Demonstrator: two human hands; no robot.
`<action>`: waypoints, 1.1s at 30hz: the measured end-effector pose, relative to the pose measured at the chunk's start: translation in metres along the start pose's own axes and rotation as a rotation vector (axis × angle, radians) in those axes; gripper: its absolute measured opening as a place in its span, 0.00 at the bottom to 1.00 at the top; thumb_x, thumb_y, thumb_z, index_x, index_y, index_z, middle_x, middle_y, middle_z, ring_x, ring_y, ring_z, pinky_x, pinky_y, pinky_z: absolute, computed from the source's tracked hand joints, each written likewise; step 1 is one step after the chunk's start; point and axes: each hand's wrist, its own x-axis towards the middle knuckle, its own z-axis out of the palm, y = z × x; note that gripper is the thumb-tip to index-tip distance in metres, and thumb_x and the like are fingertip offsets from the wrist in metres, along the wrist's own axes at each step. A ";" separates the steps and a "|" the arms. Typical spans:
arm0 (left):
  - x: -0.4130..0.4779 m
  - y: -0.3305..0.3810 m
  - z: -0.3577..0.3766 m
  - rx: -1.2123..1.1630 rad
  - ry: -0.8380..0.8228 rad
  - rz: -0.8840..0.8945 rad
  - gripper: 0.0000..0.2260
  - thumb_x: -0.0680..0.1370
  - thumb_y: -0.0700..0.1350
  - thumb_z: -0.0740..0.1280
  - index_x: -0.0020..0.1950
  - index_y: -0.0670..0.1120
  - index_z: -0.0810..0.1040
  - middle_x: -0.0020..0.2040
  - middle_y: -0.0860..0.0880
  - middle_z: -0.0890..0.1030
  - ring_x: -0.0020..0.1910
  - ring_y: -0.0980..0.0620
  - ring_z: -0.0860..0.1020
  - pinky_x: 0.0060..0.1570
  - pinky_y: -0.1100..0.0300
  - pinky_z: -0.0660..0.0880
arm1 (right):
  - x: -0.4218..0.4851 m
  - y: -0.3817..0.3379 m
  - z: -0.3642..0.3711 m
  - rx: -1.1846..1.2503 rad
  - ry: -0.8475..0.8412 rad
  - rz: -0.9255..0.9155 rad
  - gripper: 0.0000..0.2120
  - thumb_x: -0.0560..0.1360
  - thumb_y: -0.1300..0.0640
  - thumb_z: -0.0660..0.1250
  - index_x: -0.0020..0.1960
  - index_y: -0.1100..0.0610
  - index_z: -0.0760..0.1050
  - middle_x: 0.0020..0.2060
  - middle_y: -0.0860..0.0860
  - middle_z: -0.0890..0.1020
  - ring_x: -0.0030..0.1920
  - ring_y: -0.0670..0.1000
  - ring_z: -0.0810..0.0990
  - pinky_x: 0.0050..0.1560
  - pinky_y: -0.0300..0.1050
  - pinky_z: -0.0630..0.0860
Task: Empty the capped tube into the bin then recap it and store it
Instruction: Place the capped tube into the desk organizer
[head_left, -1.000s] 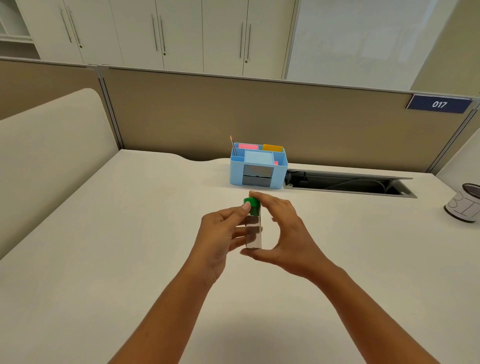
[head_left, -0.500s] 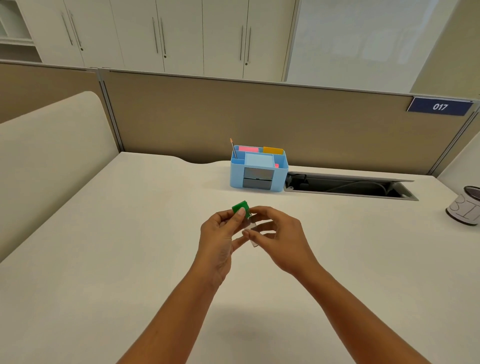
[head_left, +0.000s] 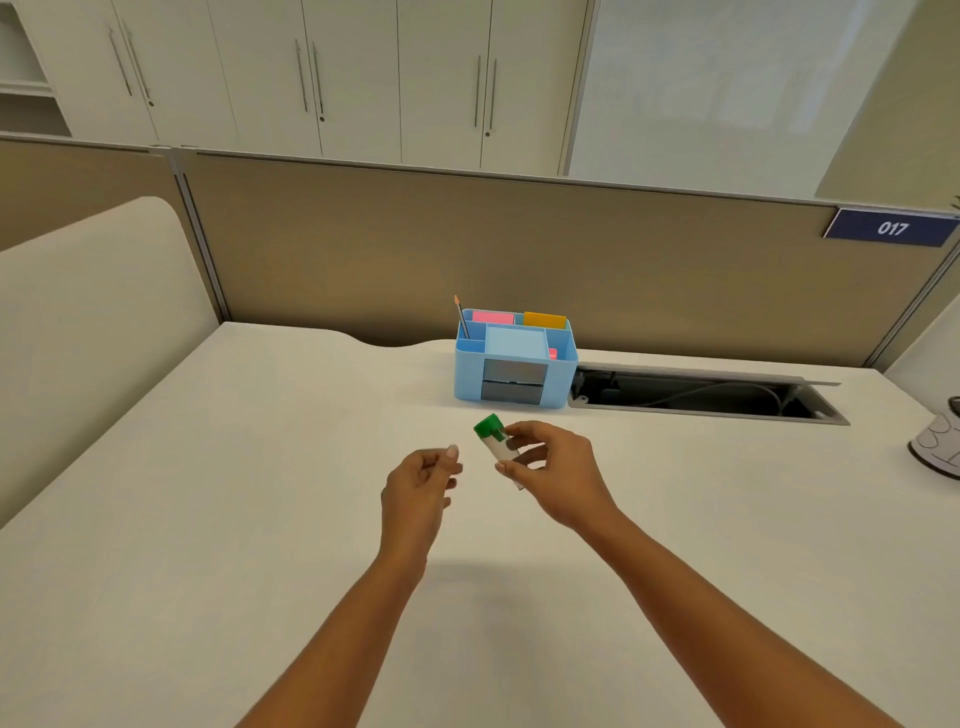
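Fingers: right hand (head_left: 558, 475) pinches the tube (head_left: 503, 451) between thumb and fingertips; left hand (head_left: 418, 486) is loosely curled, holding nothing, just beside it at 9 o'clock.
Desk (head_left: 260, 493): bare under both hands.
Organizer (head_left: 514, 358): blue, at 12 o'clock from the tube, near.
Bin (head_left: 937, 441): likely the container at 3 o'clock, well apart.
Tube: tilted, green cap (head_left: 489, 427) on and pointing to 11 o'clock.
Step, judged: storing; keep the pinch on the body, aim for an open compartment, lower gently.

Green-capped clear tube (head_left: 497, 442), tilted, held aloft
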 end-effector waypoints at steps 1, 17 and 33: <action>0.007 -0.007 0.002 0.095 0.008 0.038 0.14 0.77 0.50 0.62 0.56 0.42 0.76 0.55 0.44 0.81 0.55 0.46 0.78 0.56 0.54 0.75 | 0.010 0.003 0.000 -0.019 0.007 0.012 0.20 0.68 0.58 0.71 0.59 0.55 0.73 0.56 0.55 0.80 0.45 0.47 0.77 0.46 0.41 0.77; 0.142 -0.077 0.036 1.130 -0.125 0.347 0.28 0.79 0.59 0.49 0.75 0.47 0.53 0.78 0.49 0.49 0.77 0.52 0.45 0.74 0.52 0.41 | 0.206 0.029 -0.009 -0.257 0.193 -0.036 0.17 0.69 0.59 0.71 0.57 0.59 0.74 0.54 0.57 0.81 0.50 0.56 0.79 0.51 0.49 0.76; 0.159 -0.097 0.037 1.188 -0.074 0.325 0.55 0.56 0.69 0.17 0.76 0.47 0.49 0.78 0.49 0.49 0.77 0.52 0.46 0.74 0.54 0.39 | 0.266 0.058 0.012 -0.358 0.147 -0.011 0.13 0.72 0.61 0.68 0.56 0.59 0.75 0.51 0.60 0.81 0.49 0.57 0.78 0.50 0.49 0.76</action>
